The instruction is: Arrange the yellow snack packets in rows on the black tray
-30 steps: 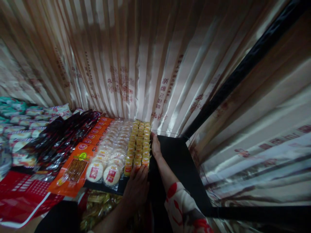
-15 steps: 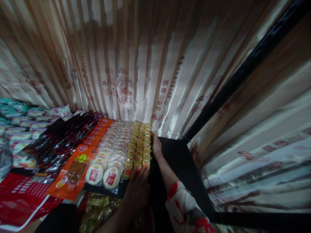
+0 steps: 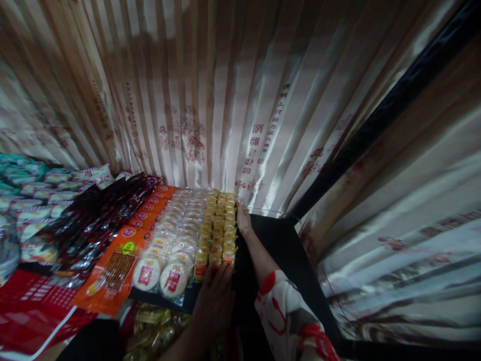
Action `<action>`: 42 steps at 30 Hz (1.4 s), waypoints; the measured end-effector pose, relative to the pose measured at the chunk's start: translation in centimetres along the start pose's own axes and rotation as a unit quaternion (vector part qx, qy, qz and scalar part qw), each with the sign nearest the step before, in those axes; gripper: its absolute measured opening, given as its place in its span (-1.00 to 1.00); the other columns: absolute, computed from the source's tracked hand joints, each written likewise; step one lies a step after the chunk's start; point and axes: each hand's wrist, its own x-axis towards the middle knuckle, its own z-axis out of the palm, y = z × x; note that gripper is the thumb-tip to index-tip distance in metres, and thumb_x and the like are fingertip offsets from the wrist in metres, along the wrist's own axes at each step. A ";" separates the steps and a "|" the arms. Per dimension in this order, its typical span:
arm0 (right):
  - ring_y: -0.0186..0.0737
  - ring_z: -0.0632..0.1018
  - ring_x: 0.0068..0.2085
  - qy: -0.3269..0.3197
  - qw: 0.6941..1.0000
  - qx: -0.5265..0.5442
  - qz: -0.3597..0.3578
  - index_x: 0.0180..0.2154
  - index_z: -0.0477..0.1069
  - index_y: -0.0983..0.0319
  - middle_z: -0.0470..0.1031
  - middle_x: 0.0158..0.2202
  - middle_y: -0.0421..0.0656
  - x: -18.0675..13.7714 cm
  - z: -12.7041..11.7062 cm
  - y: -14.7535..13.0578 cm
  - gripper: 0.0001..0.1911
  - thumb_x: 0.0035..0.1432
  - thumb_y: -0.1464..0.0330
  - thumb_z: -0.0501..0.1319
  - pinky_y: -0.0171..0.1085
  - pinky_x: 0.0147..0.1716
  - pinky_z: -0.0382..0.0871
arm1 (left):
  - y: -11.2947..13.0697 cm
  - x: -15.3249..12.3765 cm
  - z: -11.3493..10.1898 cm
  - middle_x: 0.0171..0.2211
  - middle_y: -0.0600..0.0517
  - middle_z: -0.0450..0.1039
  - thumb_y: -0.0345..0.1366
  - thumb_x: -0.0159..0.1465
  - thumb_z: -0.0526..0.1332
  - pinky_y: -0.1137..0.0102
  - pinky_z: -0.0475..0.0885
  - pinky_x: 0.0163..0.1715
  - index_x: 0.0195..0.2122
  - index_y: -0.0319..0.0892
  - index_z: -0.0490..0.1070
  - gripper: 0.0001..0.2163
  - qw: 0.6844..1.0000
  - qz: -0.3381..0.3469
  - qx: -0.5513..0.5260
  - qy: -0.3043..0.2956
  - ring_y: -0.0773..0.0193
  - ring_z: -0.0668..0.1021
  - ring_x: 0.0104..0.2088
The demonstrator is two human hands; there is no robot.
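Rows of small yellow-wrapped snack packets [image 3: 216, 225] stand on a black tabletop [image 3: 276, 250]. My left hand [image 3: 216, 298] rests against their front end, its fingers stretched out over the nearest packets. Along the right side of the rows, my right hand [image 3: 243, 219] lies with extended fingers touching the far packets. Both hands press on the rows without gripping a packet. Left of the yellow rows are overlapping clear packs of round white crackers [image 3: 173, 278]. Beside these lies an orange pack of brown snack sticks [image 3: 116, 265].
Dark glossy packets [image 3: 93, 215] and white packets [image 3: 33, 220] cover the left side. A red bag [image 3: 33, 306] sits at the front left, with a bag of gold-wrapped pieces [image 3: 156, 326] below the edge. Pleated curtains [image 3: 180, 100] and a black pole [image 3: 356, 135] stand behind.
The view has shifted slightly. Both hands stay against the yellow packets, in nearly the same places, with the rows almost unchanged.
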 end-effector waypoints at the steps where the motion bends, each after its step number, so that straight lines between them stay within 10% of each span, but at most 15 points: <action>1: -0.08 0.36 0.10 0.003 1.000 -0.018 0.000 -0.10 0.48 0.16 0.48 -0.03 -0.13 -0.3 0.0 -0.1 -0.34 0.09 -0.13 -0.10 -0.09 0.18 0.03 | 0.0 0.0 0.0 0.11 -0.04 0.30 -0.39 0.28 -0.03 0.17 0.06 0.21 0.05 -0.28 0.29 -0.67 1.000 0.000 -0.002 0.000 0.19 0.25 0.18; 16: 0.00 0.40 0.07 -0.022 0.992 -0.075 0.104 -0.08 0.47 0.29 0.48 -0.06 0.02 -2.1 -0.4 -1.1 -0.19 0.08 -0.17 -0.18 -0.08 0.09 0.18 | 0.0 -0.3 0.6 0.12 -0.09 0.28 -0.38 0.29 -0.07 0.13 0.01 0.23 0.11 -0.29 0.22 -0.63 1.000 -0.007 -0.008 -0.001 0.21 0.22 0.19; 23: -0.17 0.22 0.21 0.011 0.999 0.048 -0.001 0.10 0.28 0.17 0.25 0.17 -0.17 -3.2 -0.3 -0.7 -0.28 0.08 -0.14 -0.09 -0.12 0.22 0.00 | 0.1 -0.3 0.4 0.13 -0.08 0.27 -0.37 0.29 -0.05 0.16 0.01 0.23 0.12 -0.30 0.20 -0.63 1.000 -0.015 -0.020 -0.005 0.22 0.19 0.21; 32: -0.19 0.35 0.13 -0.065 0.988 0.138 0.014 0.13 0.22 0.17 0.33 0.12 -0.16 -4.5 1.1 -1.0 -0.28 0.13 -0.13 -0.16 -0.14 0.07 0.28 | 0.0 -0.4 0.8 0.14 -0.05 0.26 -0.34 0.30 -0.05 0.17 0.01 0.22 0.11 -0.29 0.20 -0.63 0.999 -0.019 -0.024 -0.024 0.22 0.16 0.23; 37: -0.20 0.20 0.22 0.017 0.995 -0.011 -0.094 0.07 0.31 0.16 0.24 0.18 -0.17 -4.8 -0.9 -3.3 -0.38 0.18 -0.05 -0.14 -0.03 0.23 -0.03 | 0.0 -0.6 0.9 0.15 -0.09 0.24 -0.35 0.30 -0.07 0.16 0.03 0.21 0.12 -0.30 0.19 -0.63 0.999 -0.015 -0.036 -0.014 0.21 0.15 0.23; 42: -0.16 0.19 0.23 -0.078 0.943 -0.179 -0.270 -0.11 0.48 0.17 0.43 0.03 -0.12 -6.9 -0.9 -8.1 -0.55 0.25 0.11 -0.07 -0.02 0.20 0.06 | 0.0 -0.7 0.8 0.14 -0.10 0.25 -0.38 0.30 -0.07 0.13 0.04 0.20 0.13 -0.32 0.17 -0.62 0.999 -0.018 -0.047 -0.007 0.18 0.13 0.24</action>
